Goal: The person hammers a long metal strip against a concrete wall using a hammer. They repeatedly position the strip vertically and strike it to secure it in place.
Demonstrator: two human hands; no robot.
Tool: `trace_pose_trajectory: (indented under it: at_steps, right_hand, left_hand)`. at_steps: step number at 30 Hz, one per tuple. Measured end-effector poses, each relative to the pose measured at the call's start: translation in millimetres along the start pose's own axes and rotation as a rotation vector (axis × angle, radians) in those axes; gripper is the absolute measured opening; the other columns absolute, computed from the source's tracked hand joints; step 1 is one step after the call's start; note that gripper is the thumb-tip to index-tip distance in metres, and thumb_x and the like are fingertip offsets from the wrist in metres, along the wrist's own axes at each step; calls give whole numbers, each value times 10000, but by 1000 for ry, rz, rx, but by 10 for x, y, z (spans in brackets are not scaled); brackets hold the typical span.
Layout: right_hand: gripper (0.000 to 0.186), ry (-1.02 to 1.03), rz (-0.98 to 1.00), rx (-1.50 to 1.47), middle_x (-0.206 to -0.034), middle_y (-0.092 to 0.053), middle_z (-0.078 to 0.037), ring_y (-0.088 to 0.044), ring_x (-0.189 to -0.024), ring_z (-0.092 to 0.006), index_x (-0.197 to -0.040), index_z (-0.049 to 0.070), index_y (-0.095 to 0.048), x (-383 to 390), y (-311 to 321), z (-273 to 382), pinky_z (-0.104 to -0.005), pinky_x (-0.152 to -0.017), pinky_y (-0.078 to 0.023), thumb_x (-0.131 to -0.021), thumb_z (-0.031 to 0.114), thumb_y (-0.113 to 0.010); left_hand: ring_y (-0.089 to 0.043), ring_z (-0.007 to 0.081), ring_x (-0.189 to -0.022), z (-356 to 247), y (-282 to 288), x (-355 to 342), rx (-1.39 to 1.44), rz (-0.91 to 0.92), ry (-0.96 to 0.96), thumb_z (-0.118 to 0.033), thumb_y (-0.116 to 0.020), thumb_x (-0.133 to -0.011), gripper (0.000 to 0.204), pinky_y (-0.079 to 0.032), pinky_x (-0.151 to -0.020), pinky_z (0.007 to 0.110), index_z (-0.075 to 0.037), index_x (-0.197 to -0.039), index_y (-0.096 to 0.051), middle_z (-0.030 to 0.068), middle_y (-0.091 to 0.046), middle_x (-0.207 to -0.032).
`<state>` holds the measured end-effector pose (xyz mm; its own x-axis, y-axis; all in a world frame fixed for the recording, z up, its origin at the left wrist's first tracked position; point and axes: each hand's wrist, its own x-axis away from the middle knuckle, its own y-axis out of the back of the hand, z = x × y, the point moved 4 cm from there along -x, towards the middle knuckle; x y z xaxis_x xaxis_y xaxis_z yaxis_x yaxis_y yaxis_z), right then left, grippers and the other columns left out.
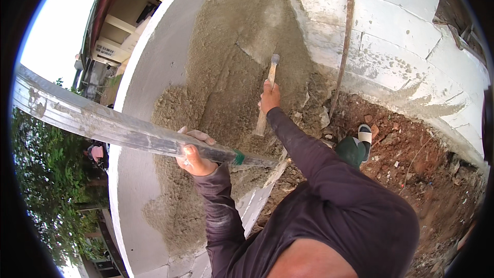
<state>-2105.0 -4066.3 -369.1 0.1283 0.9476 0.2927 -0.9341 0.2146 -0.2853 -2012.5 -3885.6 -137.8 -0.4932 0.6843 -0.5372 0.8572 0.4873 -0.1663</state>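
My left hand (195, 153) is closed around a long grey metal straightedge (108, 126), its fingers wrapped over the bar. A green band (239, 157) circles the bar near its lower right end. The bar slants across the wall, its far end reaching the left side of the view. In my right hand (269, 97) is a narrow, flat wooden stick (261, 122) with a greyish tip, held upright in front of the wall. Rough, wet-looking mortar (221, 36) covers much of the wall (159, 67) behind both hands.
A white block wall (396, 25) meets the mortared one at a corner on the right. A thin wooden strip (346, 41) leans there. Reddish broken soil and rubble (411, 159) lie below, beside my sandalled foot (365, 135). Trees (46, 175) and a building (121, 25) stand beyond the wall's left edge.
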Motion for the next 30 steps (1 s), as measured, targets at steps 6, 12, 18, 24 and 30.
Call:
trace_pose_trajectory:
  at_steps: [6,12,18,24,30]
  right_hand:
    - [466,370,-28,125,-725,-534,-103,-539,-533,-189,-1180,33,-424,175,-183,327,-325,-483,-464,-920,419,-394]
    - [466,-5,-22,120,-711,-496,-73,-516,-534,-157,-1183,32,-412,-110,316,-450,-291,-473,-450,-922,417,-385]
    - [495,388,144,33,-782,-575,-125,-591,-668,-236,-1212,5,-400,370,-126,1245,-373,-604,-471,-919,404,-389]
    - [478,790,111,122,-824,-601,-183,-616,-717,-312,-1216,-3,-369,614,-526,2239,-411,-641,-489,-916,368,-401]
    - [500,408,161,66,-887,-594,-232,-598,-815,-368,-1216,2,-373,375,-273,1548,-433,-691,-461,-917,401,-393]
  left_hand:
    - [-534,187,-549,3,-62,14,-59,-33,-13,-450,-658,-745,671,-447,-481,280,50,-1120,-412,142,-553,-717]
    - [-533,187,-545,-71,-274,-72,-23,-23,-17,-451,-670,-743,691,-441,-486,281,66,-1122,-412,143,-561,-712]
    - [-539,186,-558,-45,-314,-176,-12,-24,-33,-417,-658,-766,648,-445,-489,273,80,-1112,-428,143,-567,-720]
    - [-536,183,-557,-57,-474,-269,1,27,-51,-403,-624,-789,622,-442,-498,278,84,-1116,-419,136,-565,-713]
    - [-528,175,-557,-68,-483,-415,-5,-14,-73,-376,-599,-801,583,-438,-495,281,82,-1113,-418,125,-557,-702]
